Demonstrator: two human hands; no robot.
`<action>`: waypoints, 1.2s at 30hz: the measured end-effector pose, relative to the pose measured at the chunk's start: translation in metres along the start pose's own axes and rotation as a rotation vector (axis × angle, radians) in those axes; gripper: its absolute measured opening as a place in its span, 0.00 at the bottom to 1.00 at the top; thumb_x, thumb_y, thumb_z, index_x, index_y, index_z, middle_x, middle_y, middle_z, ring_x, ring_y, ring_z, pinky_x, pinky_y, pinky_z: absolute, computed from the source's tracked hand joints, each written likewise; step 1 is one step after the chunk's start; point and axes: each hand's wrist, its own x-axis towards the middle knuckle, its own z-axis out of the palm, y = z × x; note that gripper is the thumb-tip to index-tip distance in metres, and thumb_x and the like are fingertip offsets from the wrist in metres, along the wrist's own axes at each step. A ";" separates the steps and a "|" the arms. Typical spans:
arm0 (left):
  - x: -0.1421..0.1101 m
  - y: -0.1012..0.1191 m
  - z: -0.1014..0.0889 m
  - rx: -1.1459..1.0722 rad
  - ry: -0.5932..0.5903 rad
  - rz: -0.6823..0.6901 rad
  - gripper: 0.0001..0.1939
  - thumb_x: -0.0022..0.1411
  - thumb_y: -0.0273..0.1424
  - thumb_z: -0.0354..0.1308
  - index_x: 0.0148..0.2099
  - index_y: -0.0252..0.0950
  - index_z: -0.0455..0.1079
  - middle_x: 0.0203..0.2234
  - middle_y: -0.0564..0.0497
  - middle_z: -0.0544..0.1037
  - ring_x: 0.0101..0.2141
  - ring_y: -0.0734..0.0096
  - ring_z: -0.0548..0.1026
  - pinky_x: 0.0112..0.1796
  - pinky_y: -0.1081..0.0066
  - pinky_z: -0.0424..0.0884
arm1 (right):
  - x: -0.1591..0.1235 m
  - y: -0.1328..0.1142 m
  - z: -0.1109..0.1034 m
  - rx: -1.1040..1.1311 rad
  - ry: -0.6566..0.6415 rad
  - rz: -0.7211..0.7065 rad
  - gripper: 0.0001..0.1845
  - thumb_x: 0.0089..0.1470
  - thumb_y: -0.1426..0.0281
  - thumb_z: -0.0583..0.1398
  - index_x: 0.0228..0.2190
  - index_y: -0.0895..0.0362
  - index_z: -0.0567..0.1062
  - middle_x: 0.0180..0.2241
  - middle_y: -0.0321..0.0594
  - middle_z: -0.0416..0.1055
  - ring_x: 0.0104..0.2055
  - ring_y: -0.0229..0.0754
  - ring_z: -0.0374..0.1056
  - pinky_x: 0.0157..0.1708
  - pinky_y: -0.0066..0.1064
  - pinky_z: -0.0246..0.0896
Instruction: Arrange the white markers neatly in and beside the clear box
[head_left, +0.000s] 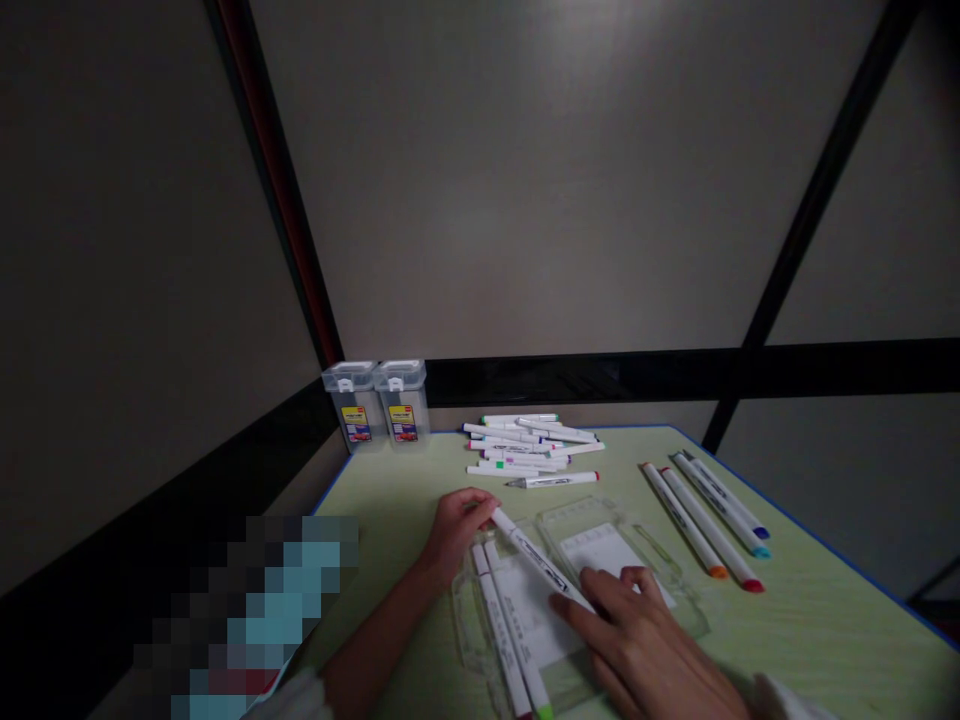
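Note:
A white marker (pixel 536 556) slants over an opened clear plastic case (pixel 472 655). My left hand (pixel 452 535) pinches its far end between thumb and fingers. Around its near end are the fingers of my right hand (pixel 637 640), which hide that tip. Two more white markers (pixel 501 630) lie side by side in the left half of the case, one with a dark red end and one with a lime green end. A white paper insert (pixel 600 552) shows through the right half, partly covered by my right hand.
Several white markers (pixel 525 450) lie in a loose pile at the table's back. More markers (pixel 694 525) with orange, red, light blue and dark blue ends lie at the right. Two lidded clear boxes (pixel 401 405) stand at the back left corner, near the wall.

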 end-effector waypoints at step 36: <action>0.001 -0.001 -0.001 0.036 0.003 -0.021 0.08 0.44 0.33 0.58 0.24 0.32 0.68 0.14 0.55 0.69 0.18 0.79 0.63 0.23 0.77 0.57 | -0.015 0.069 0.005 -0.307 -0.122 0.368 0.13 0.52 0.80 0.45 0.37 0.57 0.64 0.29 0.41 0.65 0.26 0.43 0.66 0.30 0.35 0.49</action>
